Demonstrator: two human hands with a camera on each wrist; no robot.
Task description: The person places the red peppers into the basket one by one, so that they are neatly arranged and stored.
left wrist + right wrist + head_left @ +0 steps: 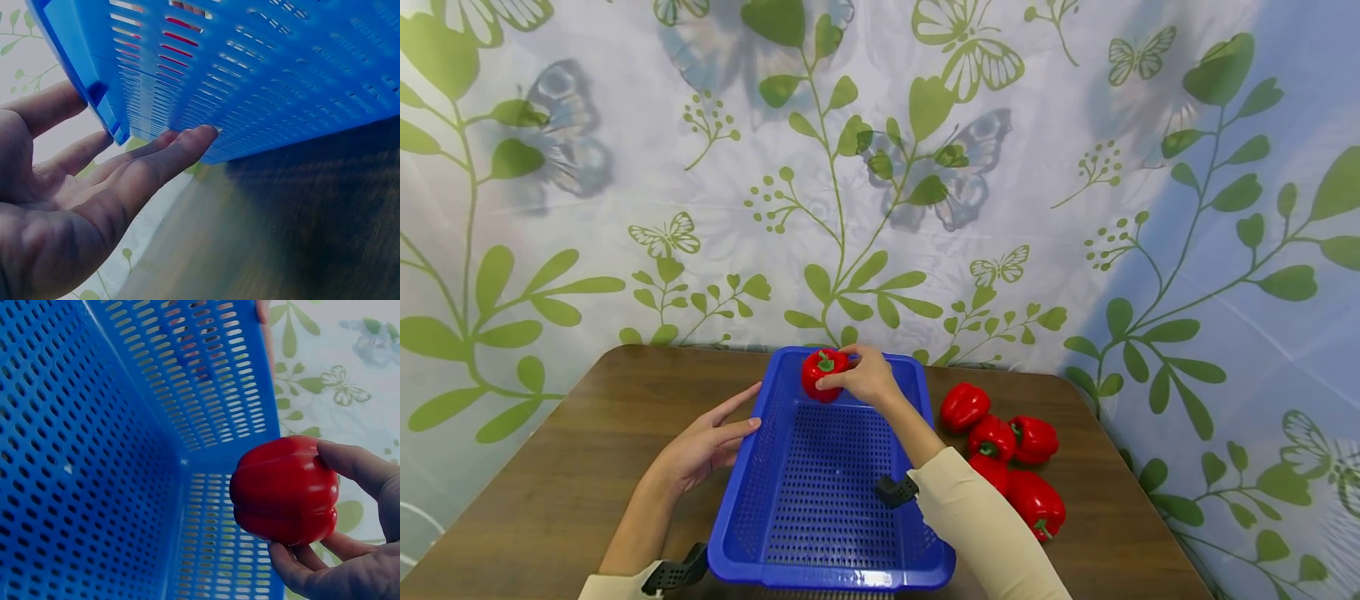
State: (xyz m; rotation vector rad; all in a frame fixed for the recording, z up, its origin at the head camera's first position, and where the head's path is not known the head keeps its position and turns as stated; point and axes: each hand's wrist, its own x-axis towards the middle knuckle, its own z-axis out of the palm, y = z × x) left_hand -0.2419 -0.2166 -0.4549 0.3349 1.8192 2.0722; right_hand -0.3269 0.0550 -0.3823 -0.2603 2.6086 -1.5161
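Note:
My right hand (867,377) pinches a red bell pepper (821,385) between thumb and fingers, over the far left corner of a blue plastic basket (835,577). In the right wrist view the pepper (284,490) overlaps the basket's upper wall, with fingertips on two sides of it. Beside the basket's left wall is my left hand (703,450), its fingers extended. From the left wrist view, those fingers (165,156) lie near the slotted outer wall (250,81), some of them by the rim. The basket's perforated floor (831,492) shows bare.
Several more red bell peppers (992,437) lie grouped on the brown wooden table (1120,500), right of the basket; my right sleeve (985,521) partly covers them. A curtain (880,167) with leaves and butterflies hangs behind the table's far edge.

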